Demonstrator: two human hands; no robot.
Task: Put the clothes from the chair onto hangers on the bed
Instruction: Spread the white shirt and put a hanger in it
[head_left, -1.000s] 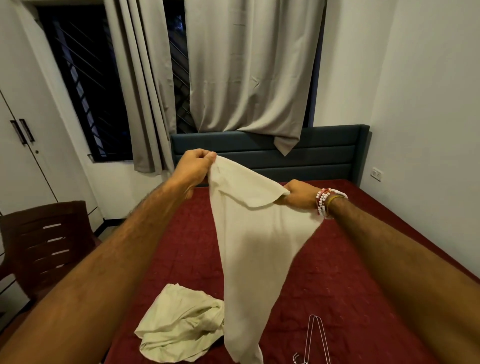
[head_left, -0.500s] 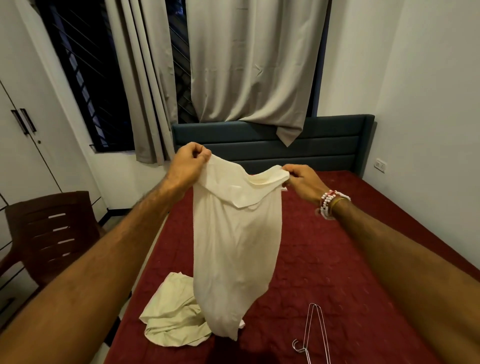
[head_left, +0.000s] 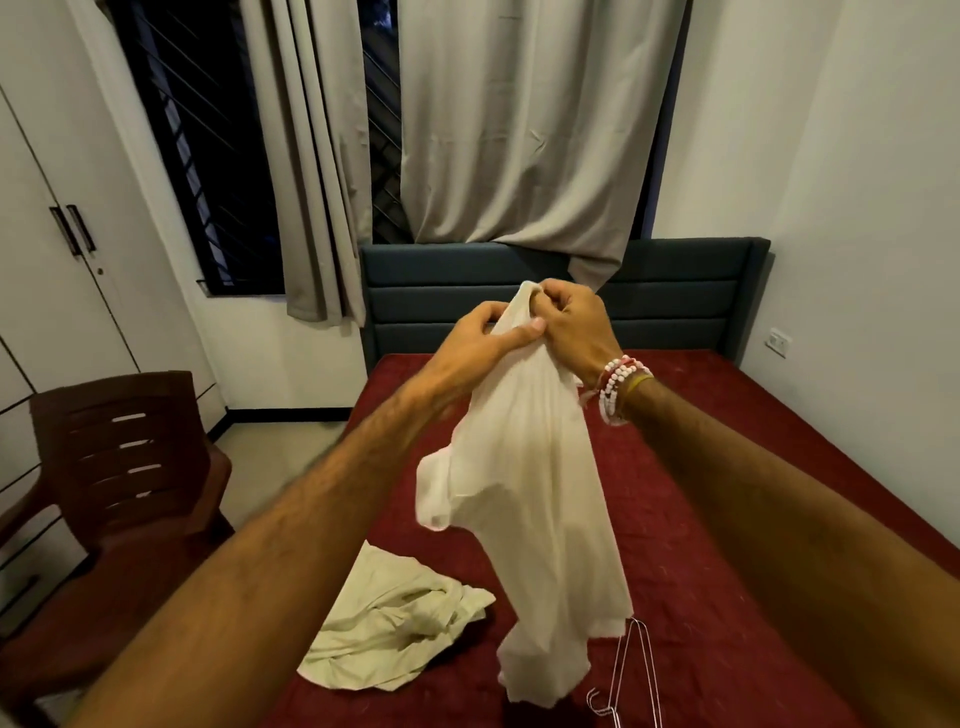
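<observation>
- Both hands pinch the top of the white shirt (head_left: 530, 493). The left hand (head_left: 483, 338) and the right hand (head_left: 571, 327) are curled tight on it, close together, up over the red bed (head_left: 727, 467).
- It hangs down in a bunch, its low end near the wire hanger (head_left: 631, 670) on the bed.
- Best to find the neck hole first, I think, then pull the shoulders apart so it hangs flat.
- One hand should hold on while the other gets the hanger, or the shirt may drop on the other cloth (head_left: 400, 629).
</observation>
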